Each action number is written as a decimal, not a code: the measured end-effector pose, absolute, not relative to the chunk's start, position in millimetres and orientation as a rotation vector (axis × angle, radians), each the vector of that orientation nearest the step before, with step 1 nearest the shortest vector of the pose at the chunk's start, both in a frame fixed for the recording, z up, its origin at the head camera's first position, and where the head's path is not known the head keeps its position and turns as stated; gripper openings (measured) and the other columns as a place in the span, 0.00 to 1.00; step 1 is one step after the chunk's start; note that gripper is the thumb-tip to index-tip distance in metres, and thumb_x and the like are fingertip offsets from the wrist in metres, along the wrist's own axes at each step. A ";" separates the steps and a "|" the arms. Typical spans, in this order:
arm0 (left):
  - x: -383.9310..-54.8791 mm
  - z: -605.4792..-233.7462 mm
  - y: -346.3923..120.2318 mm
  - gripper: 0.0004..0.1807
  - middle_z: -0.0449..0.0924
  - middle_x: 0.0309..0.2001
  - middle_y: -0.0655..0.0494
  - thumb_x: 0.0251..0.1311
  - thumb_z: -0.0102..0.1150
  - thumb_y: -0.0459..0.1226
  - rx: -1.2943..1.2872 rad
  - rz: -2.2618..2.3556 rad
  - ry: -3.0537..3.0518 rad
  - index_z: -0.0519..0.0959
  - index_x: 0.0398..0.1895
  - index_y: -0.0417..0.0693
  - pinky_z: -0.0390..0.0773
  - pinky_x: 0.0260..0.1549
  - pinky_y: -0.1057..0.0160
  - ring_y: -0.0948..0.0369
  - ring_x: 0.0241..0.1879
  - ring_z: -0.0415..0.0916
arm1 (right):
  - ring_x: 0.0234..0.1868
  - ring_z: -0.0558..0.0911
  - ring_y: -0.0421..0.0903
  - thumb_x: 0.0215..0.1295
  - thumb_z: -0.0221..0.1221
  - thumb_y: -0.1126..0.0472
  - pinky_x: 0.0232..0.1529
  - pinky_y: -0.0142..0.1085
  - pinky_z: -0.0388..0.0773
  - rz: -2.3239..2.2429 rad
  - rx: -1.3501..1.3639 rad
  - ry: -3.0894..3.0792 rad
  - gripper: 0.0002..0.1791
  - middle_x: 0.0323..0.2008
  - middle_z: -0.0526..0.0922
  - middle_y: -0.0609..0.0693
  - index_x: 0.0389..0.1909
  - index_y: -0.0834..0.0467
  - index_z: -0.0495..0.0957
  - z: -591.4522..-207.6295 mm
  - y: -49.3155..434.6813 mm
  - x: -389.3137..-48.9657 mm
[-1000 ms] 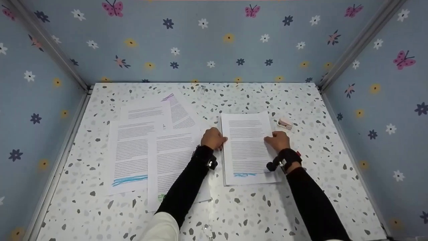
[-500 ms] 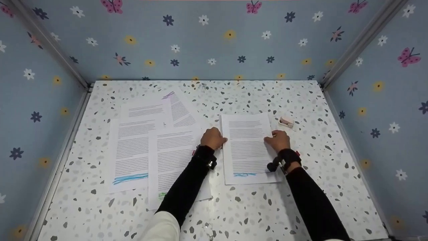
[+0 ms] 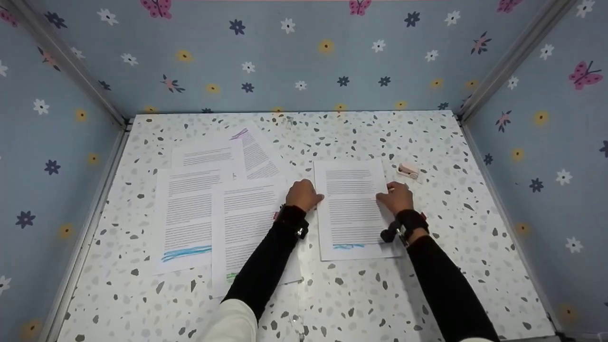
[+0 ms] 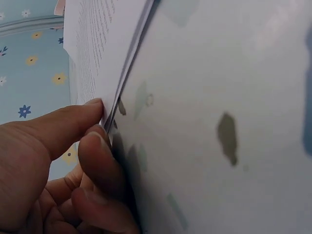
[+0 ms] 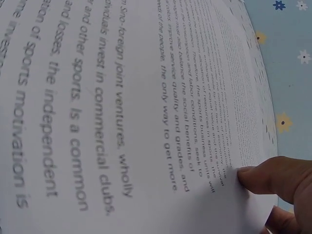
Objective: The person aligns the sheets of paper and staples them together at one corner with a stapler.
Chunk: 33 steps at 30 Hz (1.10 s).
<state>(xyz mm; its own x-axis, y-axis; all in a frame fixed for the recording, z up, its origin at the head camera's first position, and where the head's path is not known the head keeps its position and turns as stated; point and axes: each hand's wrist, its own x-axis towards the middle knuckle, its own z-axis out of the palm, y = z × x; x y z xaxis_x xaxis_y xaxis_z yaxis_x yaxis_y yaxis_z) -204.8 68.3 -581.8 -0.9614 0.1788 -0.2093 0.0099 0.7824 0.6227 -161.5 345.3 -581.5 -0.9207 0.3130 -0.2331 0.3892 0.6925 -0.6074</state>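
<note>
A small stack of printed sheets (image 3: 354, 209) lies right of the table's middle, its top page marked with a blue scribble near the bottom. My left hand (image 3: 304, 194) pinches the stack's left edge, thumb on top and curled fingers below, as the left wrist view shows on the paper edge (image 4: 109, 92). On the opposite side my right hand (image 3: 396, 197) grips the right edge; in the right wrist view its thumb (image 5: 263, 180) presses on the printed page (image 5: 146, 146). The fingers under that edge are mostly hidden.
Several loose printed sheets (image 3: 192, 218) overlap on the left, with blue, green and purple scribbles; my left forearm crosses one. A small pink stapler-like object (image 3: 408, 171) sits beyond my right hand. Floral panels (image 3: 285, 47) border the speckled table (image 3: 361, 308) on three sides.
The sheets in the stack look more evenly lined up along the left and bottom edges than a second ago. Both hands keep nearly the same places; the head view has shifted slightly.
</note>
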 end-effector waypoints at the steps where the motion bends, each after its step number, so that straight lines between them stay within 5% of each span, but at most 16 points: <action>1: -205.1 -581.9 68.2 0.18 0.82 0.23 0.49 0.55 0.74 0.39 0.152 0.946 2.719 0.76 0.14 0.45 0.75 0.25 0.55 0.57 0.21 0.70 | 0.52 0.79 0.62 0.61 0.64 0.59 0.54 0.52 0.75 -1.039 0.582 2.788 0.25 0.54 0.80 0.68 0.56 0.71 0.78 -580.9 345.0 -161.4; 33: -204.5 -584.7 64.0 0.14 0.82 0.22 0.54 0.57 0.73 0.40 0.177 1.006 2.700 0.82 0.19 0.43 0.77 0.26 0.57 0.57 0.22 0.75 | 0.47 0.78 0.58 0.64 0.64 0.58 0.50 0.49 0.75 -1.014 0.666 2.756 0.30 0.52 0.78 0.66 0.62 0.68 0.69 -580.5 341.3 -160.3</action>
<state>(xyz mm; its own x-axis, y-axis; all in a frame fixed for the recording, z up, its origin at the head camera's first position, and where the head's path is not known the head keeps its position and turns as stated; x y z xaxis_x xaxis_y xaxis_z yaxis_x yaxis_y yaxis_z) -204.5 64.0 -584.7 -0.9602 0.2010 -0.1937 0.0252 0.7535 0.6569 -160.3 341.3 -580.5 -0.8942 0.3591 -0.2674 0.4468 0.6768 -0.5851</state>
